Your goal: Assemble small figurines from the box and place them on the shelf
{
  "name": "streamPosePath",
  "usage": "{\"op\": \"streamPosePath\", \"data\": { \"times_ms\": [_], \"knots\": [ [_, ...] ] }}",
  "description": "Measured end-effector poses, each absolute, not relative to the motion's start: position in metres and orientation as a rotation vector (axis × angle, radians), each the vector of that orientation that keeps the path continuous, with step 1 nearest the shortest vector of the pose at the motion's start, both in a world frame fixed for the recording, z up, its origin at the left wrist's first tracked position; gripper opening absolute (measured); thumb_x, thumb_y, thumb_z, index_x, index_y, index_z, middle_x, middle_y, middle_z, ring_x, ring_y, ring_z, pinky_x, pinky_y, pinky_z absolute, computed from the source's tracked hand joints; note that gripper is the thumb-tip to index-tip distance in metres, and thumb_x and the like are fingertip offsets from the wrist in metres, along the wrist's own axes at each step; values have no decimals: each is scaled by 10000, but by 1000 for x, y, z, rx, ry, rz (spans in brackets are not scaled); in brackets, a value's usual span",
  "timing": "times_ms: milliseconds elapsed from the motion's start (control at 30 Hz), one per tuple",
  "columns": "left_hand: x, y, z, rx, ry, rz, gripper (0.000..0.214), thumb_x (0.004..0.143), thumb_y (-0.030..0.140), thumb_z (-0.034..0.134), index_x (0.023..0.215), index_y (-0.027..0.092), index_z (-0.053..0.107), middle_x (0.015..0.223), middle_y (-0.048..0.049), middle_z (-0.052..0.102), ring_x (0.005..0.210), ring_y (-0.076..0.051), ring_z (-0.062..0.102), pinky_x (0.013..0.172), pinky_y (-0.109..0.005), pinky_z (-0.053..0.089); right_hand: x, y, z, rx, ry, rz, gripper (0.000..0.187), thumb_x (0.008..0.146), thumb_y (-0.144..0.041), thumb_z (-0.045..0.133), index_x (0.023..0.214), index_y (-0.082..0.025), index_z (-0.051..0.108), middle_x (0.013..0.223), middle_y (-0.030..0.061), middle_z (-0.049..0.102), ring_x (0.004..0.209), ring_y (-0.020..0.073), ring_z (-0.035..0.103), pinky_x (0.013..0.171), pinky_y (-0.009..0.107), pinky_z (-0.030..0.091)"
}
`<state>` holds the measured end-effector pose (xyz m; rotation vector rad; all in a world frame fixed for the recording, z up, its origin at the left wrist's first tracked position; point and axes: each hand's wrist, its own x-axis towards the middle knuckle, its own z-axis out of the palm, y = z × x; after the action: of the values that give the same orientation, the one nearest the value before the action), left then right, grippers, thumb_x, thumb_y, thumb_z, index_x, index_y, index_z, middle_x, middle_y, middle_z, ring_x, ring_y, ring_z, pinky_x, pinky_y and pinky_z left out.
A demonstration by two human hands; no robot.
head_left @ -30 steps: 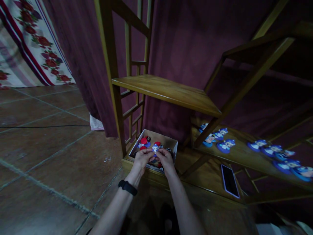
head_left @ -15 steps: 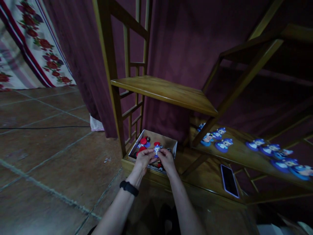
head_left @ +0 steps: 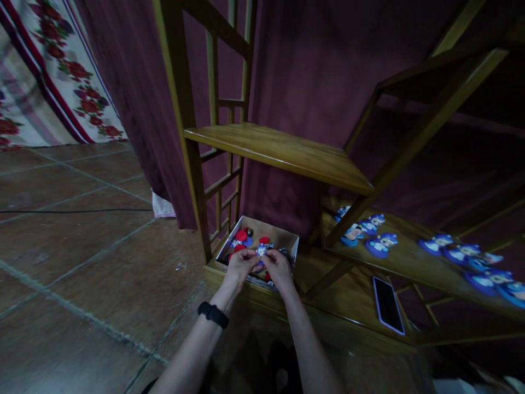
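Observation:
Over an open cardboard box, both hands meet on one small blue-and-white figurine. The fingers of my left hand close on its left side; a black band circles that wrist. From the other side, my right hand pinches the same figurine. Its lower part is partly hidden by the fingers. Inside the box lie more small figures with red round bases, among them a red disc at the back left and a red piece just behind the held figurine.
The box stands on the bottom board of a wooden shelf unit. To the right, several blue-and-white figurines lie on a higher board. A phone lies on the lower board. A purple curtain hangs at left, beside the tiled floor.
Both hands still hold the figurine over the box, and it has barely moved. The view has shifted slightly, so the figurines and phone at right appear a little farther right.

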<state>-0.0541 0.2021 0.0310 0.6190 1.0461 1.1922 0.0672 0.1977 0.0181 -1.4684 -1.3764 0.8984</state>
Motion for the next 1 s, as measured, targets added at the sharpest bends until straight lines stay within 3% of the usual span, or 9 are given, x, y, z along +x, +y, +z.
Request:
{"op": "streamPosePath", "data": {
  "times_ms": [600, 1000],
  "knots": [
    [-55, 206, 38, 704, 1106, 1132, 261, 466, 166, 802, 669, 113, 647, 551, -7, 628, 491, -108, 591, 508, -218, 514, 69, 204, 8, -1406, -1313, 1019, 179, 675, -338, 558, 765, -200, 626, 686, -11, 641, 656, 159, 583, 617, 262, 455],
    [-57, 203, 42, 703, 1062, 1085, 157, 546, 96, 757, 681, 114, 678, 605, -28, 656, 517, -116, 606, 545, -235, 528, 69, 205, 6, -1425, -1277, 1013, 160, 666, -332, 573, 749, -207, 627, 695, -9, 647, 669, 165, 593, 620, 271, 468]
  ]
}}
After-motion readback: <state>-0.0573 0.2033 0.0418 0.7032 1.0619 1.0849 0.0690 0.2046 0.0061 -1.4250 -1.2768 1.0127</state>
